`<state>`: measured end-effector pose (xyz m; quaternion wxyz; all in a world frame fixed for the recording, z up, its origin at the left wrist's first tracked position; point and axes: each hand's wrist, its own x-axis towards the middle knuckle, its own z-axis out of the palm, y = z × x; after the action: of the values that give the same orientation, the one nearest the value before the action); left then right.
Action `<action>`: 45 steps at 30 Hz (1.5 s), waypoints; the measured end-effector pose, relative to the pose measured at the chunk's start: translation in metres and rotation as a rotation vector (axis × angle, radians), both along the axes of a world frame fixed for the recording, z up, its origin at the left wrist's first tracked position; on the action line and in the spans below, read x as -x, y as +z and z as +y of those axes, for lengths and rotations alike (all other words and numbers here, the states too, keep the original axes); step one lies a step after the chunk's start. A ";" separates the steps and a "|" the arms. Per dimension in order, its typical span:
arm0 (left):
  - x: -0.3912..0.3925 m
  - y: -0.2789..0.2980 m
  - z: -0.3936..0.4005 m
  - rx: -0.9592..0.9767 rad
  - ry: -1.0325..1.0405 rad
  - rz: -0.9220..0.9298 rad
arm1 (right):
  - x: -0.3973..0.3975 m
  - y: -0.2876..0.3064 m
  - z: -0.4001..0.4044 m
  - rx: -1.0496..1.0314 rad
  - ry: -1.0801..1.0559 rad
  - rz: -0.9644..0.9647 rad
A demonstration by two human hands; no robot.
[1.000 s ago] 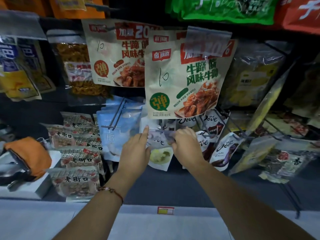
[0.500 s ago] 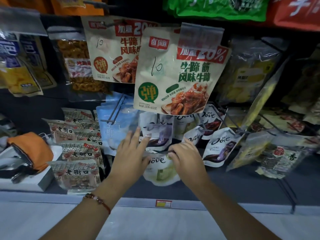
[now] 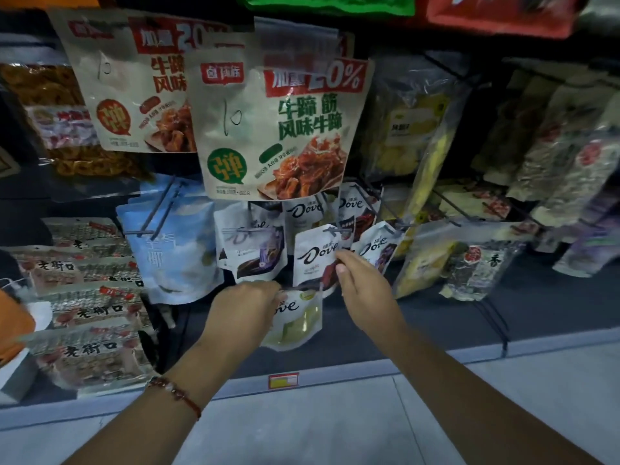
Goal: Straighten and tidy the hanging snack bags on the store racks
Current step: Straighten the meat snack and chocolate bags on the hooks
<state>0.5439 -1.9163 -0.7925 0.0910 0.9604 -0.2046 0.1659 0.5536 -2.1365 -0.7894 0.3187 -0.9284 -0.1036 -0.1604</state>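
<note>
We see our left hand (image 3: 243,308) pinching a glossy green-and-white Dove pouch (image 3: 295,322) below the pegs; our right hand (image 3: 364,290) pinches a white Dove pouch (image 3: 313,256) hanging on its wire hook (image 3: 337,231); two crinkled beige bags (image 3: 278,129) above.

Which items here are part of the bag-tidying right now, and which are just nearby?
In play:
left hand gripping green Dove bag
right hand at red Dove bag

Nearby only:
beef tendon bag
blue bag
orange cloth
</note>
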 end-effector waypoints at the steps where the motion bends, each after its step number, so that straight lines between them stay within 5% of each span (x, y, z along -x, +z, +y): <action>1: -0.001 0.001 -0.003 -0.002 0.005 -0.005 | -0.005 0.004 -0.006 0.012 -0.031 0.030; 18: -0.005 -0.006 -0.016 0.098 0.081 0.024 | -0.080 0.024 -0.011 0.450 -0.164 0.143; 32: 0.006 0.007 -0.007 0.248 0.106 0.045 | -0.076 -0.001 -0.008 0.166 -0.124 -0.148; 45: 0.015 0.023 -0.003 0.456 0.118 0.352 | -0.011 0.007 -0.040 0.051 -0.071 -0.270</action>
<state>0.5284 -1.9194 -0.7694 0.3289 0.9394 -0.0867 0.0434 0.5644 -2.1768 -0.7821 0.2720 -0.9093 -0.1166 -0.2925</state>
